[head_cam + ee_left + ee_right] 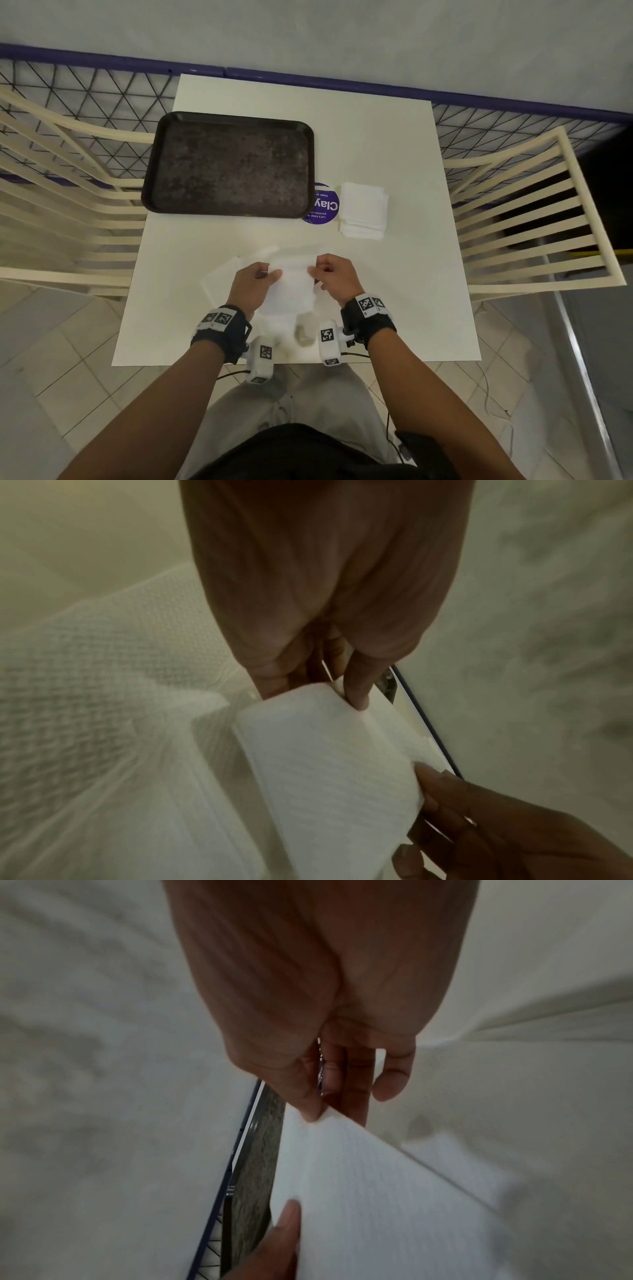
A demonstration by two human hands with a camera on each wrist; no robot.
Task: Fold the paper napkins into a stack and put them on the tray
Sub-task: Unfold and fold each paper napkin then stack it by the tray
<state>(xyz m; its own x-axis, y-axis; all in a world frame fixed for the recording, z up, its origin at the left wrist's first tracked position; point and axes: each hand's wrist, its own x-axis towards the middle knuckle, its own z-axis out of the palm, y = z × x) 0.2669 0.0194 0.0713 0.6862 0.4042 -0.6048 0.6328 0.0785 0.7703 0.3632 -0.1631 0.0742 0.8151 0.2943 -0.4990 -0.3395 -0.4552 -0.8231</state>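
Napkin (291,284) being held off table (411,291) | left hand (255,286), right hand (334,279) pinching opposite side edges | long axis running away from body | folded stack (363,214) lying nearer right hand

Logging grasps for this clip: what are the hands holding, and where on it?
Both hold one paper napkin: the left hand pinches its left edge, the right hand its right edge, near the far corners.

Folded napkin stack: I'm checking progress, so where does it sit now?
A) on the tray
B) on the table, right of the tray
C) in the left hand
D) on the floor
B: the folded napkin stack lies on the white table to the right of the dark tray, which holds no napkins, while both hands hold another napkin.
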